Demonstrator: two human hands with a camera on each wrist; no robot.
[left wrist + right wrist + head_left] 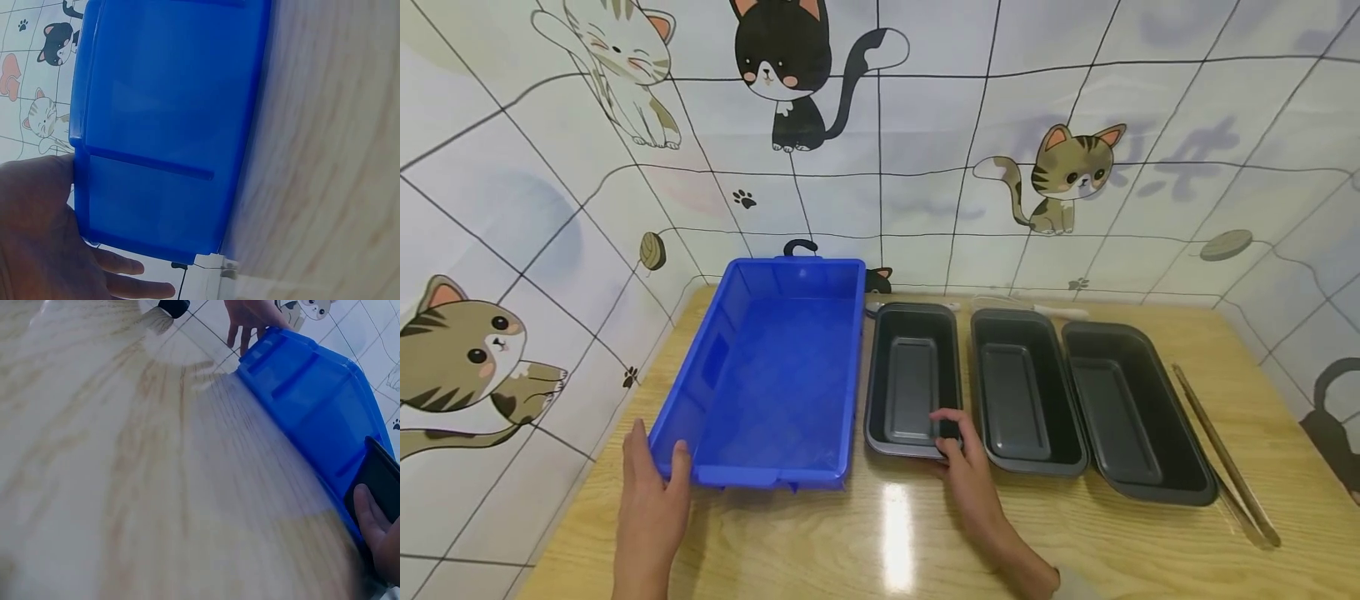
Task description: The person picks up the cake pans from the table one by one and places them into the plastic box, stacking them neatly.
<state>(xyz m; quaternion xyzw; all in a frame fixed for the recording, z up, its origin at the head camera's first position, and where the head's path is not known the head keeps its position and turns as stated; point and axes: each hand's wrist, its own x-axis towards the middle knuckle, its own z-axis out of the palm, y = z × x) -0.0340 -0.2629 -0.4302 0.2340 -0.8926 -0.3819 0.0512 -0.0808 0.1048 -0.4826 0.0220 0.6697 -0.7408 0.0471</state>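
A blue plastic tray stands at the left of the table. My left hand is at its near left corner, thumb by the front rim and fingers stretched along the left side; the left wrist view has the palm against that corner. Right of the tray is a dark loaf pan. My right hand pinches its near right rim, index finger bent over the inside. In the right wrist view the thumb presses the pan's outer wall. The other right fingers are mostly hidden.
Two more dark loaf pans, a middle one and a right one, stand beside the first. A long thin brownish stick lies at the far right. Behind the pans is a whisk-like utensil with a pale handle. Cat-print walls enclose the table.
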